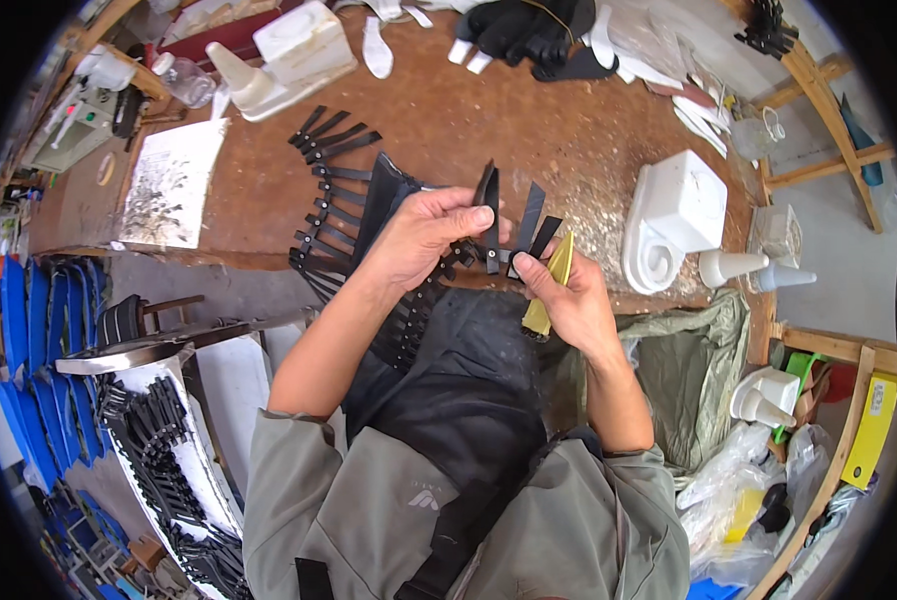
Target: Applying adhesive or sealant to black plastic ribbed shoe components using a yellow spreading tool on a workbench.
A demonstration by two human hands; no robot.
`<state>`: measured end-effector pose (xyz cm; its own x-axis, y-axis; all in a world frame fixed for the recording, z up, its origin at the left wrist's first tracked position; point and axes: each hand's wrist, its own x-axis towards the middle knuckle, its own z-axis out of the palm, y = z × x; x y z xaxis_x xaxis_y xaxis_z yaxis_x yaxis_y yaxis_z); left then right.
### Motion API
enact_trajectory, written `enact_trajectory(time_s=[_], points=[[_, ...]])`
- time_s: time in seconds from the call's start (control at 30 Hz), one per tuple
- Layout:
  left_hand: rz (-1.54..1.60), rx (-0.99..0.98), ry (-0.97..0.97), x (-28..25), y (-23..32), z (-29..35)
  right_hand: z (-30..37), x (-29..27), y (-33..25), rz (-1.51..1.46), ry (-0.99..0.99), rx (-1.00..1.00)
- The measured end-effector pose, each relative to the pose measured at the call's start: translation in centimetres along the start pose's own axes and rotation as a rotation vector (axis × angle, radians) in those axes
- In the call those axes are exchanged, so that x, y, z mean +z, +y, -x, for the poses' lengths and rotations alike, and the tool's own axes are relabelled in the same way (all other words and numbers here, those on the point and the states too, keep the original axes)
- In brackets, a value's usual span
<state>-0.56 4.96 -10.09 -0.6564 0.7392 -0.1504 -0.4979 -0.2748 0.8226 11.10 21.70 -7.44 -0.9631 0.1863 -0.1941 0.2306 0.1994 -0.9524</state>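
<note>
My left hand (437, 228) pinches an upright black strap piece (493, 235) with a metal stud, thumb against fingers. Close by on the right, my right hand (569, 300) grips a yellow flat-handled tool (561, 265); its lower end looks dark, and I cannot tell its kind. Two loose ends of black strap (532, 215) rise beside the right thumb. A long chain of studded black straps (321, 205) runs over the table's near edge, behind my left forearm and down to my lap. Part of it is hidden by my left hand and arm.
A brown worktable (419, 110) carries white glue pots (674, 215), a stained white sheet (176, 180) and black and white shoe parts (529, 40). A tray of black straps (169, 450) stands at lower left. An olive cloth bag (694, 380) hangs at right.
</note>
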Motion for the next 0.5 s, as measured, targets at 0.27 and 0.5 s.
enact_trajectory(time_s=[0.27, 0.5], points=[[-0.197, -0.103, 0.074, 4.0, 0.9, 0.7, 2.1, -8.3, 0.6, -0.014, 0.187, 0.029], [-0.336, -0.164, 0.018, 4.3, 0.1, 0.6, -4.8, -7.1, -3.9, 0.33, -0.508, -0.108]])
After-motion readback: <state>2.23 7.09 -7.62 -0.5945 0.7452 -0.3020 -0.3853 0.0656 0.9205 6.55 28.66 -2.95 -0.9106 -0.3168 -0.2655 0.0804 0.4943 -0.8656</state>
